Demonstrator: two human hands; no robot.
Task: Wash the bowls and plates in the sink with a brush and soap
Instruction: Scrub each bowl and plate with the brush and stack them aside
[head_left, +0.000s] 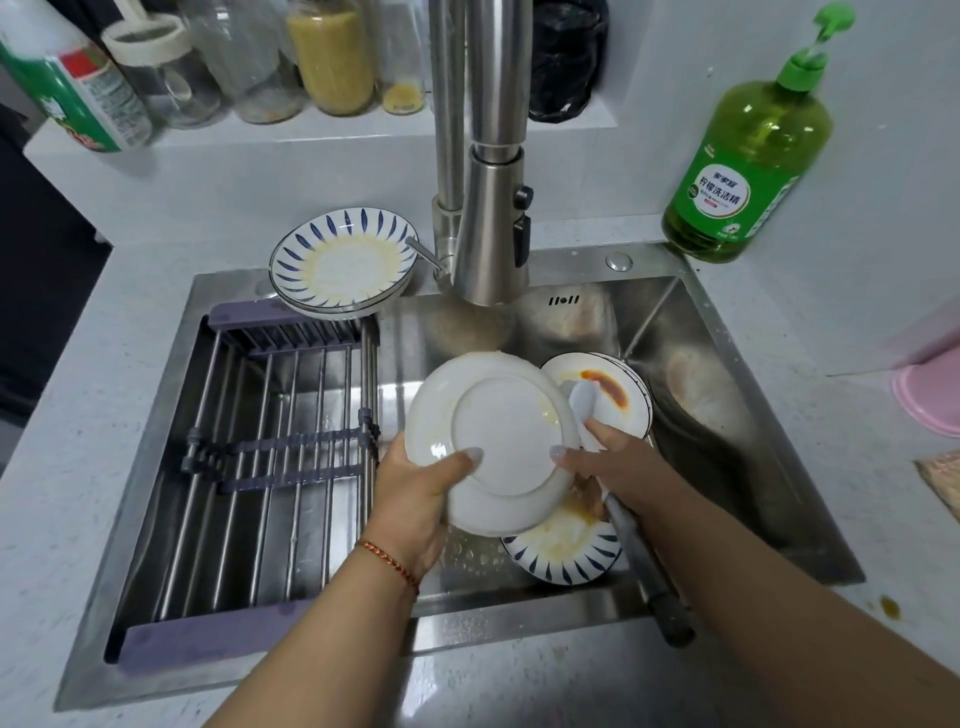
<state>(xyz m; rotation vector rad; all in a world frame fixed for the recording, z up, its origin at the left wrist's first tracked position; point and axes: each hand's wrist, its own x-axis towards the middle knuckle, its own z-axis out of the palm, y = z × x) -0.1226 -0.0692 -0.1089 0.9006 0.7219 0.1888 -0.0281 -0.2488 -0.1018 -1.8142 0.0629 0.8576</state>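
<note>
white plate held underside-up over the sink, brush kept in the right hand

a white plate (498, 441) is held tilted above the sink (737, 447), its underside turned toward the camera. it is gripped at its lower left rim by the left hand (415, 499), whose thumb is curled over the back of the plate while the remaining fingers are hidden behind it. a red braided bracelet (389, 558) is worn on the left wrist.

the plate's right edge is touched by the right hand (602, 467), one fingertip being laid on the back of the plate. a brush (623, 519) is kept in the same hand: its dark handle is clasped under the palm and runs back toward the person's forearm, and its pale head is seen just beyond the fingers, near the plate's upper right rim. whether the head is touching the plate cannot be told, as the view there is blurred.

just below the hands, a blue-patterned plate (566, 556) with yellowish residue is lying in the sink, partly covered by the held plate. just beyond the right hand, a stack of plates (618, 395) smeared with orange sauce is seen. well beyond the left hand, a stack of patterned plates (343, 262) is set on the sink's rim beside the faucet (488, 218). a drying rack (260, 467) is fitted across the sink to the left of the left hand. far beyond the right hand, a green soap bottle (748, 150) is stood on the counter.
</note>
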